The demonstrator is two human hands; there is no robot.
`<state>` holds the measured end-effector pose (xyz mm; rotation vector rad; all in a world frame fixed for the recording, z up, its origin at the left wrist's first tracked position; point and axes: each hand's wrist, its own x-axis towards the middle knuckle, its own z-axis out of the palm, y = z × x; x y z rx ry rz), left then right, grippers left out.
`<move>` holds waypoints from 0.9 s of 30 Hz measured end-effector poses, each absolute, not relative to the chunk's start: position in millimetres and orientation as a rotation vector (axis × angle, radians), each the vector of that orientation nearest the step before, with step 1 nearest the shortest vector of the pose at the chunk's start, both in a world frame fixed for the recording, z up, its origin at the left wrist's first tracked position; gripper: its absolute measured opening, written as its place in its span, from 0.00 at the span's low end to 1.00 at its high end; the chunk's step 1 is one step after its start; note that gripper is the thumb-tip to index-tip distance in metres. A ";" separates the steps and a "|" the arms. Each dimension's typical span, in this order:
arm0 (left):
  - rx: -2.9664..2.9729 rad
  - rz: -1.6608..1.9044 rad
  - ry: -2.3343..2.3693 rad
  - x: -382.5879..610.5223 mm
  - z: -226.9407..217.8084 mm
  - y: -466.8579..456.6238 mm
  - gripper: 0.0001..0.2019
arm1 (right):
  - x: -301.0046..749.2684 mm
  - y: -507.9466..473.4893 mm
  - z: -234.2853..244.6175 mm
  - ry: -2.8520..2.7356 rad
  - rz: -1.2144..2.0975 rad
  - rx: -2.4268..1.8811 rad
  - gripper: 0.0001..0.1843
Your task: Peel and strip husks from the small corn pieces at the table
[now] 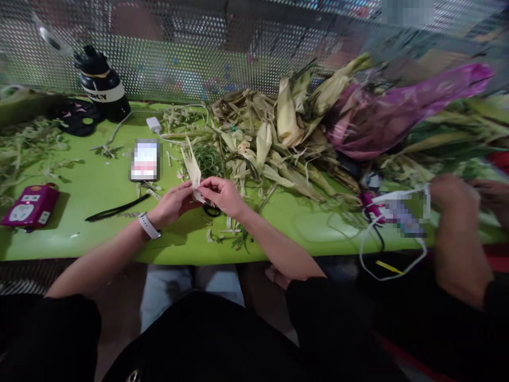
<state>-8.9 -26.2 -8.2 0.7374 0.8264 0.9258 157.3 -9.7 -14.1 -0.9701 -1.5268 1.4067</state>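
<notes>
My left hand [173, 201] and my right hand [223, 194] meet over the green table [99, 233], both pinched on one pale corn husk strip [192, 168] that stands up between the fingertips. A white watch sits on my left wrist. A heap of corn husks and ears [278, 138] lies just beyond my hands. Small black scissors [211, 210] lie on the table under my right hand.
A phone [145, 159], a white charger [153, 124], a black bottle [102, 85], a magenta device [29, 206] and a black strap [117, 208] lie on the left. A purple plastic bag [397, 106] tops the heap. Another person's hand [453, 199] works at the right.
</notes>
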 end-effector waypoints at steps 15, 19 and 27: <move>0.764 0.898 0.772 -10.1 -14.9 -26.9 0.07 | 158.1 -12.6 -16.6 -1.634 1.109 -0.983 0.14; 0.717 0.919 0.801 -9.8 -14.8 -25.7 0.05 | 158.4 -12.2 -19.1 -1.687 1.028 -0.991 0.13; 0.703 0.902 0.815 -10.2 -8.1 -27.4 0.05 | 156.6 -18.3 -17.5 -1.708 1.006 -0.982 0.14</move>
